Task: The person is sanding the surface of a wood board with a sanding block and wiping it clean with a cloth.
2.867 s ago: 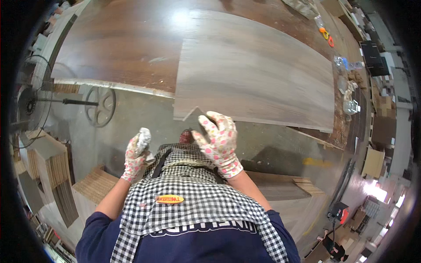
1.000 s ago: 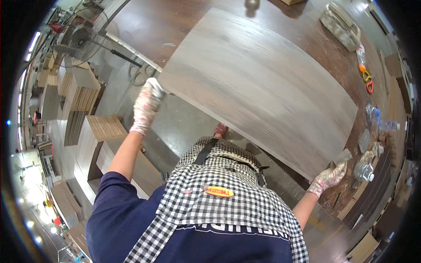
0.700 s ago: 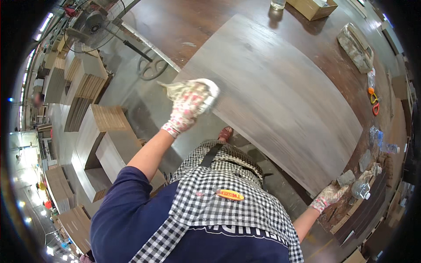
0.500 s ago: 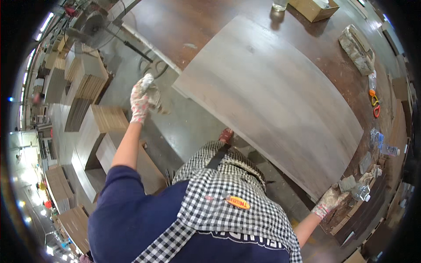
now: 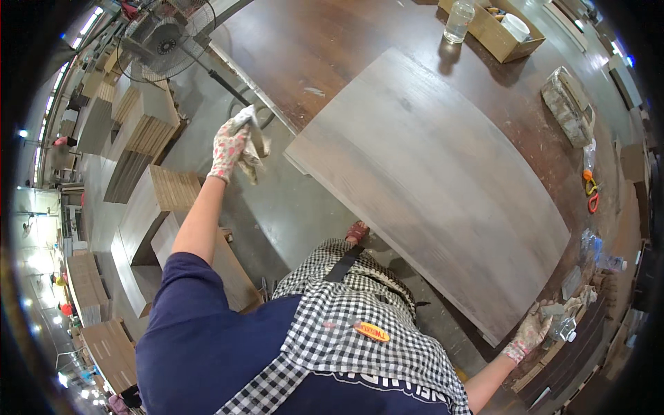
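My left hand, in a white glove with pink-red spots, is closed on a crumpled, dirty pale rag. It is raised over the floor, left of the board's near-left corner. A large grey wood-grain board lies flat on the brown worktable. Past the board's right corner, my right hand, gloved the same way, has its fingers closed at a small grey block. Its fingertips are partly hidden there. Against that block lies a clear plastic bottle.
A fan stands beyond the table's left edge. Stacked panels fill the left side. On the table are a liquid-filled bottle, a cardboard box, a wrapped bundle and red-handled scissors.
My view has shifted, bringing more of the fan and box into sight. My left hand has moved slightly with the rag. My right hand has closed in on the grey block.
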The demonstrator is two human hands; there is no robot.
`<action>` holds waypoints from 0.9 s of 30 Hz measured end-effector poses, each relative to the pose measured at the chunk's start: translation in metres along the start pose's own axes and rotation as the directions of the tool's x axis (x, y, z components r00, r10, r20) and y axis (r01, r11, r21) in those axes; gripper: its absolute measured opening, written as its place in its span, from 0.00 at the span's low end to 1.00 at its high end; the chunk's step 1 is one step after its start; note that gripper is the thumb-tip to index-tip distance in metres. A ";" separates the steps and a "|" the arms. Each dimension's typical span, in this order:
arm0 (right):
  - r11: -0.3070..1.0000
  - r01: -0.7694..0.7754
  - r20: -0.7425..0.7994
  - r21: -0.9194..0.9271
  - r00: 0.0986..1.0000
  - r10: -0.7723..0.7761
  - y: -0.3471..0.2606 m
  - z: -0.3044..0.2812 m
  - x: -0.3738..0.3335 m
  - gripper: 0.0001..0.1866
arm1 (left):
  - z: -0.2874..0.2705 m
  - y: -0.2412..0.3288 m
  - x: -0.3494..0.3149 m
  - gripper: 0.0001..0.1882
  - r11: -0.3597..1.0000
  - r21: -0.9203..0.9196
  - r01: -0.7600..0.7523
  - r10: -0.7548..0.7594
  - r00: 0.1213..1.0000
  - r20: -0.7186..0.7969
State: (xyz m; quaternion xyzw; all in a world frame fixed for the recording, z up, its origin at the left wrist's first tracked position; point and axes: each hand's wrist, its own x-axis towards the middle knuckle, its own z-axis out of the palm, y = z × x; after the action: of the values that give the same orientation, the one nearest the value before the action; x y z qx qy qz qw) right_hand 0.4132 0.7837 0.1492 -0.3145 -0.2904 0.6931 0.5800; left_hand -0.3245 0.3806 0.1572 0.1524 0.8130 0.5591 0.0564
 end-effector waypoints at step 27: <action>0.993 0.097 -0.168 -0.073 0.980 -0.108 0.041 0.079 0.135 0.23 | 0.057 -0.014 -0.068 0.23 0.960 0.271 0.072 -0.106 0.988 0.113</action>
State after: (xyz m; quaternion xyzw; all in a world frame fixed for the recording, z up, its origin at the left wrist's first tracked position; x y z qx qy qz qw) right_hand 0.3094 0.9073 0.1541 -0.3762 -0.2774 0.6229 0.6274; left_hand -0.2477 0.4056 0.1184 0.1570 0.8816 0.4309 0.1120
